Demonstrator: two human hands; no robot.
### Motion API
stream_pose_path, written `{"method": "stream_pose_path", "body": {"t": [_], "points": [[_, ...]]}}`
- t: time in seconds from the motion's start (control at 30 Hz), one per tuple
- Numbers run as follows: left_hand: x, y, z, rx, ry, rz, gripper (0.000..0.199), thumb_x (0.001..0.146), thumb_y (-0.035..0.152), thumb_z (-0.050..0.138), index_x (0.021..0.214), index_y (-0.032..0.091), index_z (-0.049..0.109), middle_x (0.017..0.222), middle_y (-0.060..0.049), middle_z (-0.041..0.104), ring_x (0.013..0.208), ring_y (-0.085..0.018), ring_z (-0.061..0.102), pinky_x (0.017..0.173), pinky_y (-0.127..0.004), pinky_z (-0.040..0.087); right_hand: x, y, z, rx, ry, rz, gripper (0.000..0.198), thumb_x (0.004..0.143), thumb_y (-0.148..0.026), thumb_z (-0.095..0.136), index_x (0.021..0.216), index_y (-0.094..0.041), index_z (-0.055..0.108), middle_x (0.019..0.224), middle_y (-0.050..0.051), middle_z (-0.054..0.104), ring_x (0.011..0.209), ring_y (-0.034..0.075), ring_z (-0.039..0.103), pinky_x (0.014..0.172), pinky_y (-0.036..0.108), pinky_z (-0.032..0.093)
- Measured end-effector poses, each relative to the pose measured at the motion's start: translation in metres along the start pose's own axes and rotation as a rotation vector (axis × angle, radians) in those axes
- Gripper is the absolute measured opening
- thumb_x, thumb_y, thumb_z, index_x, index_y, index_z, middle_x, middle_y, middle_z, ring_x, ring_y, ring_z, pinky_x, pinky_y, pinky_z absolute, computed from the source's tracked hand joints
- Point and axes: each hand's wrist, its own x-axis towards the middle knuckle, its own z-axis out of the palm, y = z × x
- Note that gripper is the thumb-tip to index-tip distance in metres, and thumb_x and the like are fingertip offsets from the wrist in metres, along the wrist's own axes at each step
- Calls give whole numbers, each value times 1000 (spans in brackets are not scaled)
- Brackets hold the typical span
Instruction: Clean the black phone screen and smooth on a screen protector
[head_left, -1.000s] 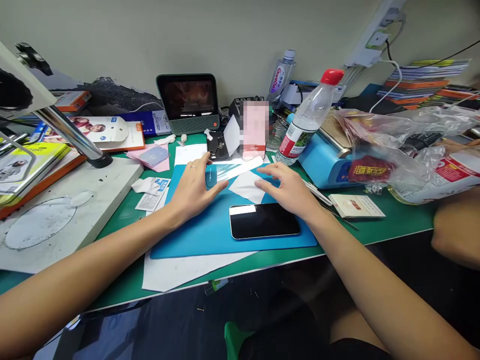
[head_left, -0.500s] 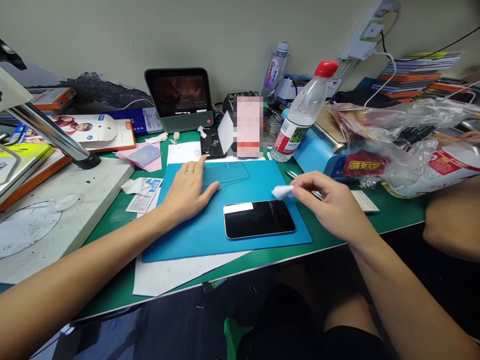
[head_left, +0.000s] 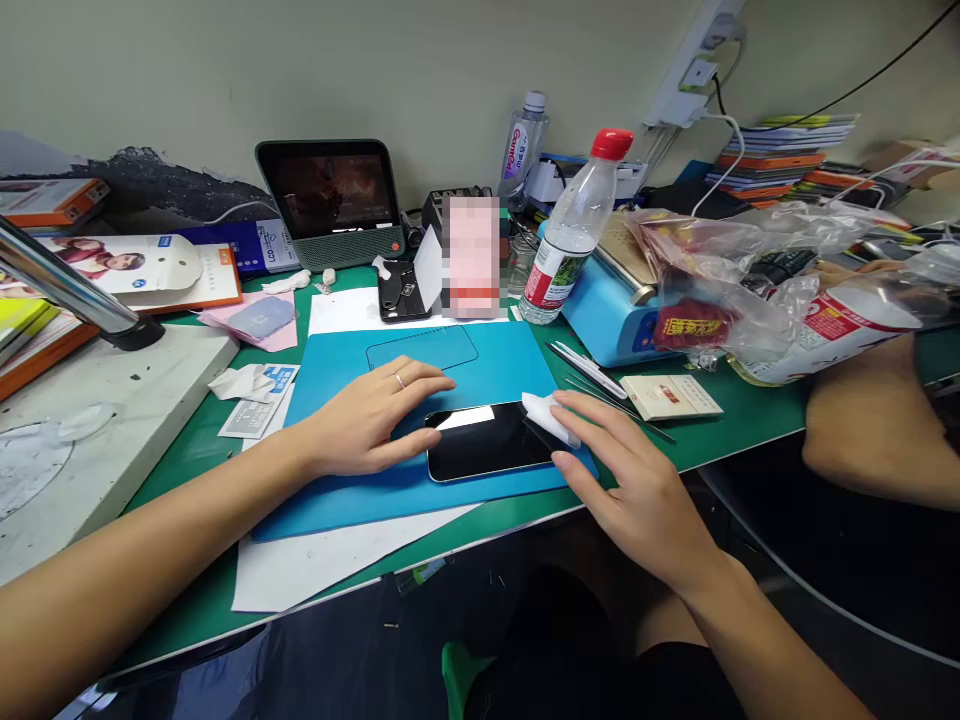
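Observation:
A smartphone (head_left: 484,445) lies face up on the blue mat (head_left: 517,350), its black screen reflecting a white patch. My left hand (head_left: 375,415) reaches across the mat with its fingers apart, thumb at the phone's left end. At the opposite end, my right hand (head_left: 622,465) presses a folded white wipe (head_left: 551,418) onto the screen, fingers on its edge. Behind my left hand, a clear screen protector (head_left: 427,347) with a dark outline lies on the mat, partly hidden by my fingers.
Behind the mat are a black phone case (head_left: 401,295), a smart display (head_left: 330,200) and a red-capped bottle (head_left: 574,235). Tweezers (head_left: 589,370) and a small cream box (head_left: 670,397) lie at right. A lamp stand (head_left: 127,330) is at left; another person's arm (head_left: 862,430) rests at right.
My right hand has brought the wipe down onto the phone's right end. My left hand has shifted right and nearer, from the screen protector to the phone's left end. The view has turned slightly right.

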Motion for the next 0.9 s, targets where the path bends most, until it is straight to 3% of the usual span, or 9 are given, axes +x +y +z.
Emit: {"method": "stream_pose_path", "body": {"t": [0.17, 0.27, 0.43, 0.57, 0.7, 0.9], "points": [[1, -1, -1, -32, -69, 60, 75, 93, 70, 58, 145, 18, 46, 133, -16, 61, 117, -34, 58, 98, -46, 49, 6, -1, 4, -63, -75, 25, 32, 104, -33, 56, 131, -23, 68, 136, 10, 71, 129, 28, 65, 109, 50, 54], [1, -1, -1, -24, -79, 92, 90, 83, 79, 64, 145, 16, 47, 130, -17, 63, 111, -34, 60, 96, -46, 49, 2, -3, 8, -120, -183, -65, 45, 105, -39, 53, 144, -18, 59, 148, 13, 62, 139, 30, 57, 115, 55, 48], [3, 1, 0, -17, -82, 93, 95, 80, 77, 71, 147, 15, 46, 125, -17, 66, 108, -33, 61, 95, -45, 49, -6, -22, 17, -177, -297, -135, 72, 103, -50, 51, 160, -9, 37, 162, 21, 42, 151, 35, 39, 121, 60, 40], [3, 0, 2, -32, -53, 48, 100, 84, 71, 71, 157, 17, 32, 124, -15, 66, 109, -32, 60, 95, -45, 49, 6, -42, 32, -168, -358, -122, 85, 102, -60, 47, 158, 2, 35, 164, 26, 34, 154, 38, 32, 123, 58, 37], [1, 0, 4, -7, 4, 25, 114, 79, 73, 75, 163, 20, 19, 143, -20, 56, 124, -37, 54, 103, -50, 47, 25, -63, 49, -66, -396, -147, 104, 93, -78, 46, 156, 5, 37, 165, 28, 32, 157, 38, 25, 127, 55, 28], [2, 0, 3, -37, -8, 79, 108, 83, 67, 74, 163, 20, 18, 142, -20, 55, 123, -35, 55, 102, -50, 48, 24, -86, 63, 38, -379, -196, 107, 91, -81, 44, 154, 5, 40, 163, 28, 37, 157, 34, 26, 130, 48, 22]]}}
